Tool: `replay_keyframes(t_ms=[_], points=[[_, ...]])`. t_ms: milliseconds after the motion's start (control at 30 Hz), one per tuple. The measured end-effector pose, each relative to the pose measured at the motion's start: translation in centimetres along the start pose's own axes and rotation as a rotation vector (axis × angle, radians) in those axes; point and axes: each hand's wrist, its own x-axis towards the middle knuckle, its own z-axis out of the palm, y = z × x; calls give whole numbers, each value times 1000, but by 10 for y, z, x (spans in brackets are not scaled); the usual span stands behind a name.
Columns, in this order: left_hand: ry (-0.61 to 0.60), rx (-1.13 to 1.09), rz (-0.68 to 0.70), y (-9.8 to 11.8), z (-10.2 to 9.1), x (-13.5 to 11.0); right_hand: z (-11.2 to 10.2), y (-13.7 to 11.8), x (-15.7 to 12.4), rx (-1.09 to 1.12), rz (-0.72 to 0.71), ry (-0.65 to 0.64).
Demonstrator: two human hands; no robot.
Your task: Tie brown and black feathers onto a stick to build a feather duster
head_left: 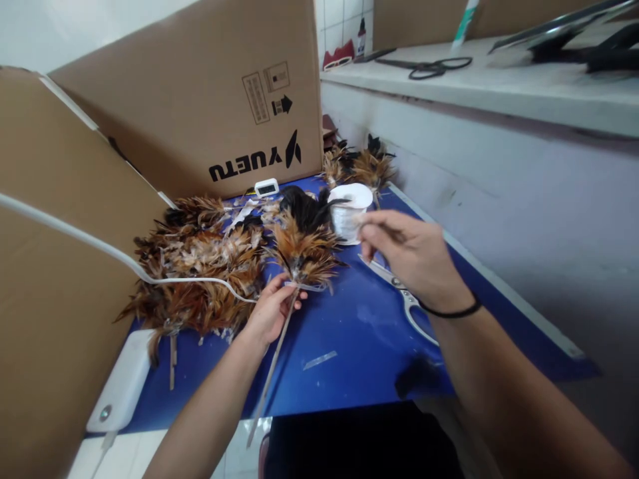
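My left hand (274,307) is closed round the thin stick (273,372) of a feather duster, just below its head of brown feathers (304,249). A clear strip (312,287) lies across the stick by my fingertips. My right hand (407,249) is raised to the right of the feathers, thumb and fingers pinched together; what is between them, if anything, is too small to make out. Behind its fingertips stands a white spool (349,209). Scissors (399,286) with pale handles lie partly hidden under my right hand.
A heap of brown feathers (200,259) covers the left of the blue table (349,352). Cardboard (190,100) walls the back and left. A white cable (100,243) crosses from the left. More feather bunches (369,166) lie at the back; black scissors (434,66) rest on the shelf.
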Motion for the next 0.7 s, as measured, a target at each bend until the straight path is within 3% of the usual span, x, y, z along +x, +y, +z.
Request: replay_keyframes(t_ms=[100,200,400,700], points=[[-55,11,-17,-1,0,0,14,4,-19,-100,8,-255],[-81,-41,12,0,-1,0,37,14,-35,-203,-7,-361],[-78,-197,-19,1,-2,1,69,35,-50,-428,15,-336],[25,-145,-25,0,-3,2,65,39,-50,-365,-4,-419]])
